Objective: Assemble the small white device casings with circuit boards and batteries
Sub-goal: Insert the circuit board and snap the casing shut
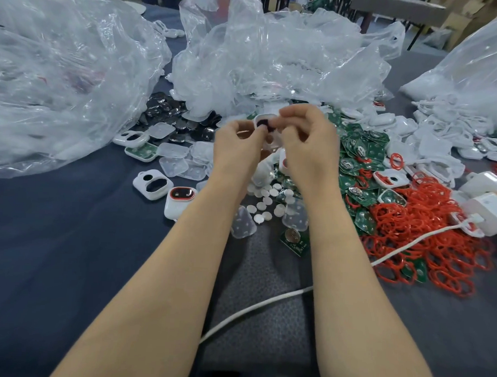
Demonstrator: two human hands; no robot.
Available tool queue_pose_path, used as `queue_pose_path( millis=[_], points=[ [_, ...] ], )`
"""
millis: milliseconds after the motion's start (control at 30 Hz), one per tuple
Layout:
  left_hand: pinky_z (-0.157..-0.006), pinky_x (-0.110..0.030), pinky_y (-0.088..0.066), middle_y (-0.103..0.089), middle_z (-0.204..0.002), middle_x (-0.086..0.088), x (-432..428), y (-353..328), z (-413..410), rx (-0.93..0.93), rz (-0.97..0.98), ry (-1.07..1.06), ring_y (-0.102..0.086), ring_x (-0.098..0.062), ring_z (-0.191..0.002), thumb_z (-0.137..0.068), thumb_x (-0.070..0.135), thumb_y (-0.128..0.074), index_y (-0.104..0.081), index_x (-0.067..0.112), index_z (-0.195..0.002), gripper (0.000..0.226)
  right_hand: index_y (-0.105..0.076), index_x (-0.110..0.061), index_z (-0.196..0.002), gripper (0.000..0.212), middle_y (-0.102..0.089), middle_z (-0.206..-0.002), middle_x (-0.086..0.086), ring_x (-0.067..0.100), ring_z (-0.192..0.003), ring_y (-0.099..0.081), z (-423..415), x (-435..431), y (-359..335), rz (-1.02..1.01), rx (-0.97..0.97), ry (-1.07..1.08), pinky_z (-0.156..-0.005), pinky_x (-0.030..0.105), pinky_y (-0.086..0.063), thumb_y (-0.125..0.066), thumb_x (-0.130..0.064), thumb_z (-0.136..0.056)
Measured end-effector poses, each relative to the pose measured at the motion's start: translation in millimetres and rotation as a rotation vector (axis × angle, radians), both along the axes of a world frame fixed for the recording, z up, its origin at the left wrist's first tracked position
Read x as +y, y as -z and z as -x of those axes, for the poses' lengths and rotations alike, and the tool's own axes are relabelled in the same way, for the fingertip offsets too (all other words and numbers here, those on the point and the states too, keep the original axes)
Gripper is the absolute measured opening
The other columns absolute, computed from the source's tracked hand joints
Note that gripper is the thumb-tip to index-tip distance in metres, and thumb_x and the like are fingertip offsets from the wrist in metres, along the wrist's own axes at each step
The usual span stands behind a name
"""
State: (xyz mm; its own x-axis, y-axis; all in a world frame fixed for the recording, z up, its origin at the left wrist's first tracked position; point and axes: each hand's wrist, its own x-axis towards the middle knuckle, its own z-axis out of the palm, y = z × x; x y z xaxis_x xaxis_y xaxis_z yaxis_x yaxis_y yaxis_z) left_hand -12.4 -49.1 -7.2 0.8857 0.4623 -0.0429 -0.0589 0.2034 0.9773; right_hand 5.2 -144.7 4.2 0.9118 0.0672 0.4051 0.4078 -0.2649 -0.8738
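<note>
Dark cloth table (57,238), plastic bags (62,83) behind, parts heaped all over. Casing (268,116) is up off the pile, between both hands. Left hand (237,143): fingers curled, pinching its lower edge. Right hand (308,142): thumb and forefinger pinching the top by a dark insert (263,123). Probably seating that insert, so steady the casing with the left, press evenly and check it's flush. Boards (358,152) and batteries (265,200) lie just below.

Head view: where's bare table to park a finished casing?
Near-left table, between the plastic bag and left forearm; also near-right, below the red rings. Crowded: circuit boards and coin batteries, mid-table.
</note>
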Motion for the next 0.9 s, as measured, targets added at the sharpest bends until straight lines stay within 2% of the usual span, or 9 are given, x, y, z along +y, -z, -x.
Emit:
queue_pose_path(
  millis=[67,133,233,333,567,667,767,833,900],
  points=[
    [-0.055,-0.013,-0.051,-0.065,-0.079,-0.003,-0.9,0.3,0.5,0.001,-0.092,-0.033,-0.064,-0.001,-0.061,-0.092,0.005,-0.058,-0.063,0.000,-0.105,0.015,-0.059,-0.022,-0.094,0.019,-0.063,-0.087,-0.010,0.014,-0.083,-0.064,-2.5,-4.5,-2.3,-0.077,0.047,0.075,-0.074,0.044,-0.056,-0.052,-0.005,-0.088],
    [-0.054,-0.013,-0.051,-0.065,-0.073,0.003,-1.6,0.1,1.7,-0.019,-0.159,-0.040,-0.064,0.004,-0.056,-0.092,0.005,-0.059,-0.062,0.006,-0.097,0.006,-0.061,-0.019,-0.100,0.011,-0.059,-0.088,-0.011,0.021,-0.087,-0.064,-5.8,-7.8,-2.0,-0.043,0.106,0.072,-0.080,0.050,-0.055,-0.058,-0.015,-0.090],
    [-0.069,-0.025,-0.058,-0.068,-0.073,0.003,-3.5,0.1,3.6,-0.042,-0.275,-0.043,-0.068,-0.004,-0.067,-0.092,0.009,-0.060,-0.058,0.019,-0.084,0.013,-0.065,-0.015,-0.100,0.013,-0.062,-0.083,-0.007,0.016,-0.086,-0.064,-7.1,-7.5,1.2,0.069,0.181,0.008,-0.083,0.046,-0.055,-0.063,-0.023,-0.090],
    [-0.081,-0.035,-0.058,-0.070,-0.083,-0.004,-6.5,0.2,5.9,-0.055,-0.349,-0.036,-0.070,-0.015,-0.079,-0.093,0.010,-0.058,-0.053,0.025,-0.085,0.018,-0.063,-0.016,-0.092,0.007,-0.067,-0.086,0.002,0.021,-0.088,-0.067,-7.6,-5.3,2.4,0.101,0.179,0.023,-0.082,0.046,-0.055,-0.063,-0.023,-0.089],
    [-0.071,-0.018,-0.053,-0.067,-0.074,0.005,-7.5,2.6,5.3,-0.086,-0.467,-0.047,-0.067,-0.011,-0.073,-0.093,0.013,-0.060,-0.055,0.022,-0.091,0.010,-0.059,-0.017,-0.084,0.007,-0.062,-0.080,0.001,0.023,-0.084,-0.063,-7.8,-2.3,5.1,0.073,0.184,0.071,-0.082,0.047,-0.054,-0.062,-0.021,-0.089],
    [-0.077,-0.027,-0.055,-0.069,-0.078,0.000,-5.7,2.9,4.8,-0.067,-0.417,-0.028,-0.068,-0.014,-0.076,-0.093,0.011,-0.058,-0.055,0.022,-0.092,0.012,-0.062,-0.014,-0.087,0.006,-0.065,-0.080,0.003,0.018,-0.078,-0.061,-7.1,-1.4,5.7,0.067,0.176,0.063,-0.076,0.041,-0.055,-0.062,-0.020,-0.089],
    [-0.085,-0.041,-0.056,-0.071,-0.086,-0.010,-4.1,1.7,5.9,-0.053,-0.344,-0.013,-0.070,-0.021,-0.083,-0.093,0.012,-0.057,-0.055,0.023,-0.092,0.012,-0.061,-0.017,-0.083,0.007,-0.064,-0.077,0.000,0.015,-0.072,-0.059,-6.3,-0.2,5.4,0.071,0.150,0.044,-0.067,0.032,-0.049,-0.062,-0.020,-0.089],
    [-0.084,-0.044,-0.056,-0.071,-0.086,-0.011,-4.4,0.8,6.7,-0.059,-0.348,-0.008,-0.070,-0.024,-0.083,-0.093,0.014,-0.057,-0.053,0.027,-0.089,0.015,-0.057,-0.022,-0.077,0.013,-0.062,-0.075,-0.004,0.017,-0.073,-0.060,-5.3,0.0,3.5,0.061,0.151,0.048,-0.068,0.034,-0.051,-0.062,-0.020,-0.089],
    [-0.081,-0.046,-0.056,-0.071,-0.086,-0.011,-5.1,0.0,6.8,-0.050,-0.379,0.011,-0.070,-0.025,-0.083,-0.093,0.016,-0.057,-0.051,0.031,-0.088,0.017,-0.055,-0.025,-0.075,0.016,-0.059,-0.075,-0.004,0.023,-0.080,-0.064,-4.5,-0.9,2.2,0.038,0.168,0.056,-0.075,0.041,-0.055,-0.063,-0.021,-0.088]
  ],
)
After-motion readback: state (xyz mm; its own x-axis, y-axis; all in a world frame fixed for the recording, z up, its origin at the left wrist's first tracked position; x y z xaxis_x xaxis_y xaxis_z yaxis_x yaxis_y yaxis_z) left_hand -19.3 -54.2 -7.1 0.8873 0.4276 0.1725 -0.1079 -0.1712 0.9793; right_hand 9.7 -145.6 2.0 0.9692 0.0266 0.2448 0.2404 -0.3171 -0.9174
